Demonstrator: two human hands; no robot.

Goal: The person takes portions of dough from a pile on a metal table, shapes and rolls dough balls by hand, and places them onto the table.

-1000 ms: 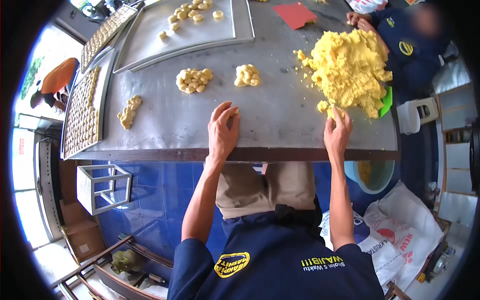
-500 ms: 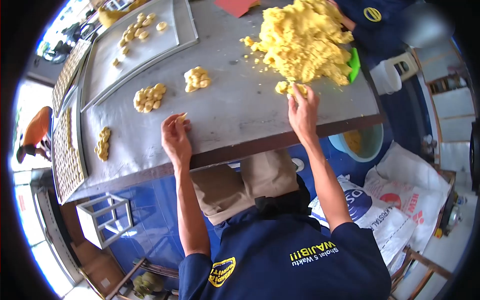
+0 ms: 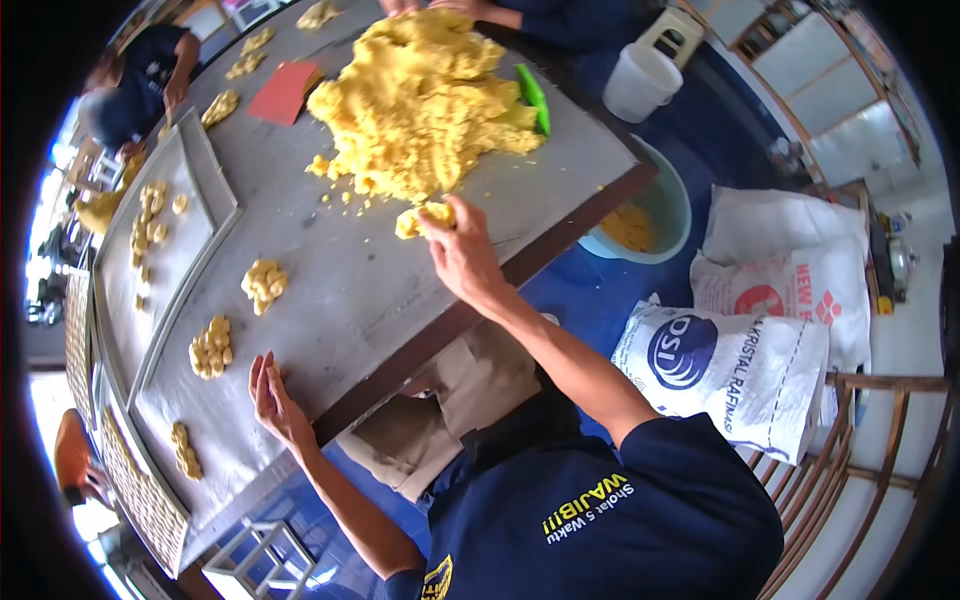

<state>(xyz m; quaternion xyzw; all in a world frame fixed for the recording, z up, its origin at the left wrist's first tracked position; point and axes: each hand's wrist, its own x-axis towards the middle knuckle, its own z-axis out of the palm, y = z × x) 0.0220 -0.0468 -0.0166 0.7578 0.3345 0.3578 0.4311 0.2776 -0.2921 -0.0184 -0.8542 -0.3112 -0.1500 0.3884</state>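
My right hand (image 3: 465,250) has its fingers closed around a small yellow clump of crumbly filling (image 3: 425,219) at the near side of a large yellow mound of filling (image 3: 420,110). Near the table's front edge, my left hand (image 3: 280,408) is raised with its fingers curled around a small piece of dough, mostly hidden by the fingers. Beyond that hand lie clusters of pale dough balls: one cluster (image 3: 211,348) close by, another cluster (image 3: 264,286) farther off, and a third (image 3: 185,451) to the left.
Metal trays (image 3: 232,210) line the table's left side, some with dough pieces. A red scraper (image 3: 284,92) and a green scraper (image 3: 534,100) flank the mound. Co-workers (image 3: 150,75) stand at the far side. A blue basin (image 3: 672,190) and white sacks (image 3: 735,370) sit right of the table.
My view has swung to the right, so the table appears tilted and shifted left. My right hand stays at the yellow clump; my left hand's fingers now point more upward.
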